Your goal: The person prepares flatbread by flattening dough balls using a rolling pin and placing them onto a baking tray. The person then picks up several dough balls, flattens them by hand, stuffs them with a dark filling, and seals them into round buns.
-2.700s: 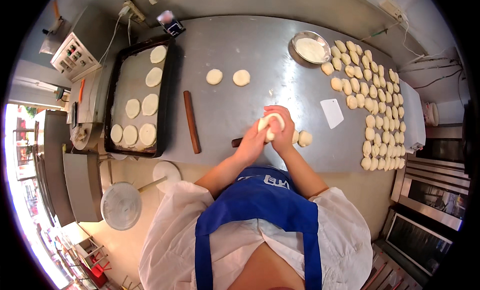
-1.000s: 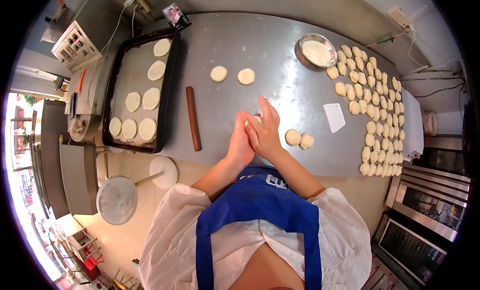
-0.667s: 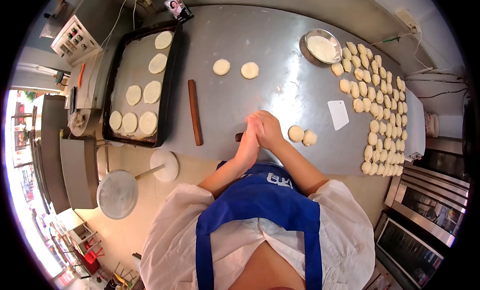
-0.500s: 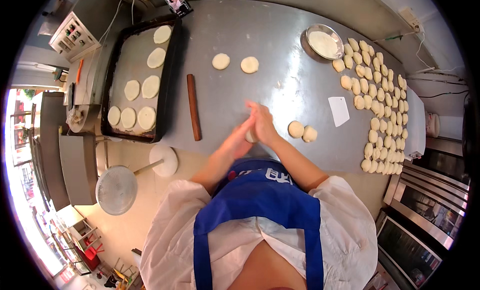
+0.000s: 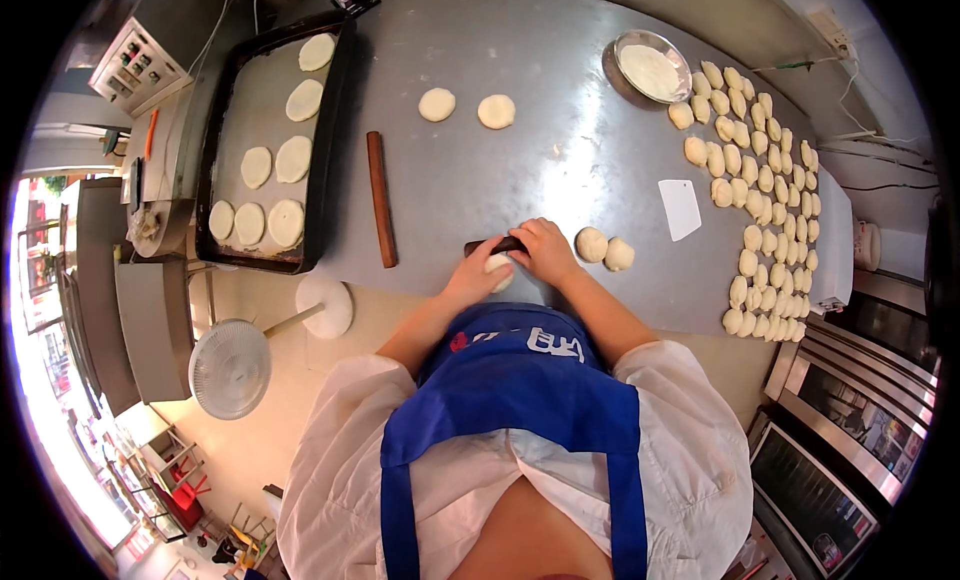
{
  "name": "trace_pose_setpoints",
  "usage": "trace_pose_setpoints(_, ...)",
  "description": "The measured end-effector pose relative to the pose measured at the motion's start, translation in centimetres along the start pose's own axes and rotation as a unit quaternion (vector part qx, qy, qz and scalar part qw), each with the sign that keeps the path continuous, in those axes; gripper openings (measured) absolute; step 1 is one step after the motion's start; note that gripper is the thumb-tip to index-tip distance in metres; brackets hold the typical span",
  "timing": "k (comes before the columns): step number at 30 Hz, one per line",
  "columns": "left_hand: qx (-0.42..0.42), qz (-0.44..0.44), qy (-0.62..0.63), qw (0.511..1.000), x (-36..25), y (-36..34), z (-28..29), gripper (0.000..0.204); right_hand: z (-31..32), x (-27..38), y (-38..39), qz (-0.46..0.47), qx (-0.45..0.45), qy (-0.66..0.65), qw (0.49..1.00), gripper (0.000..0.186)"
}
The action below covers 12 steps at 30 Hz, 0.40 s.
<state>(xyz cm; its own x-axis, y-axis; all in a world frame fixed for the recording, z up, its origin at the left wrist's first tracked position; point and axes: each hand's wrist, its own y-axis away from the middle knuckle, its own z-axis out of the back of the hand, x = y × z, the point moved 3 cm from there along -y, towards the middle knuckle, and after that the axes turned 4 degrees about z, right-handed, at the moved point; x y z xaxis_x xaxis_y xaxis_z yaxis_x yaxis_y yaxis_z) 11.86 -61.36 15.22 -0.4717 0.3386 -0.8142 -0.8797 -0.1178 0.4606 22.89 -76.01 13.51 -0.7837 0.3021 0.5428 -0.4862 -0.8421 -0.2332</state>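
Observation:
A short dark rolling pin lies near the front edge of the steel table. My left hand has its fingers over the left part of the pin, whose tip shows beyond them. My right hand is closed on the right part. Just in front of the pin, by my left hand, sits a small pale dough piece, partly covered by the fingers. Two dough balls rest right of my right hand. Farther off lie two flattened dough rounds.
A longer brown wooden stick lies on the left. Beyond it, a black-rimmed baking tray holds several flat dough rounds. To the right are a white scraper, a metal bowl of flour and rows of dough pieces.
My hands were pressed together, palm to palm, with a dough piece below them. Now they are apart, lowered onto the short dark rolling pin beside the dough. The view has shifted slightly.

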Motion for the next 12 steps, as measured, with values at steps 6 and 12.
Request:
trace_pose_setpoints(6,0.069,-0.028,-0.183,0.980,-3.5,-0.9,-1.7,0.095,1.4,-0.3,-1.1,-0.037,0.006,0.061,0.997,0.020)
trace_pose_setpoints(12,0.136,0.051,-0.375,0.916,-3.8,-3.1,-3.8,0.101,1.2,-2.4,-0.7,-0.047,0.003,0.105,0.993,0.018)
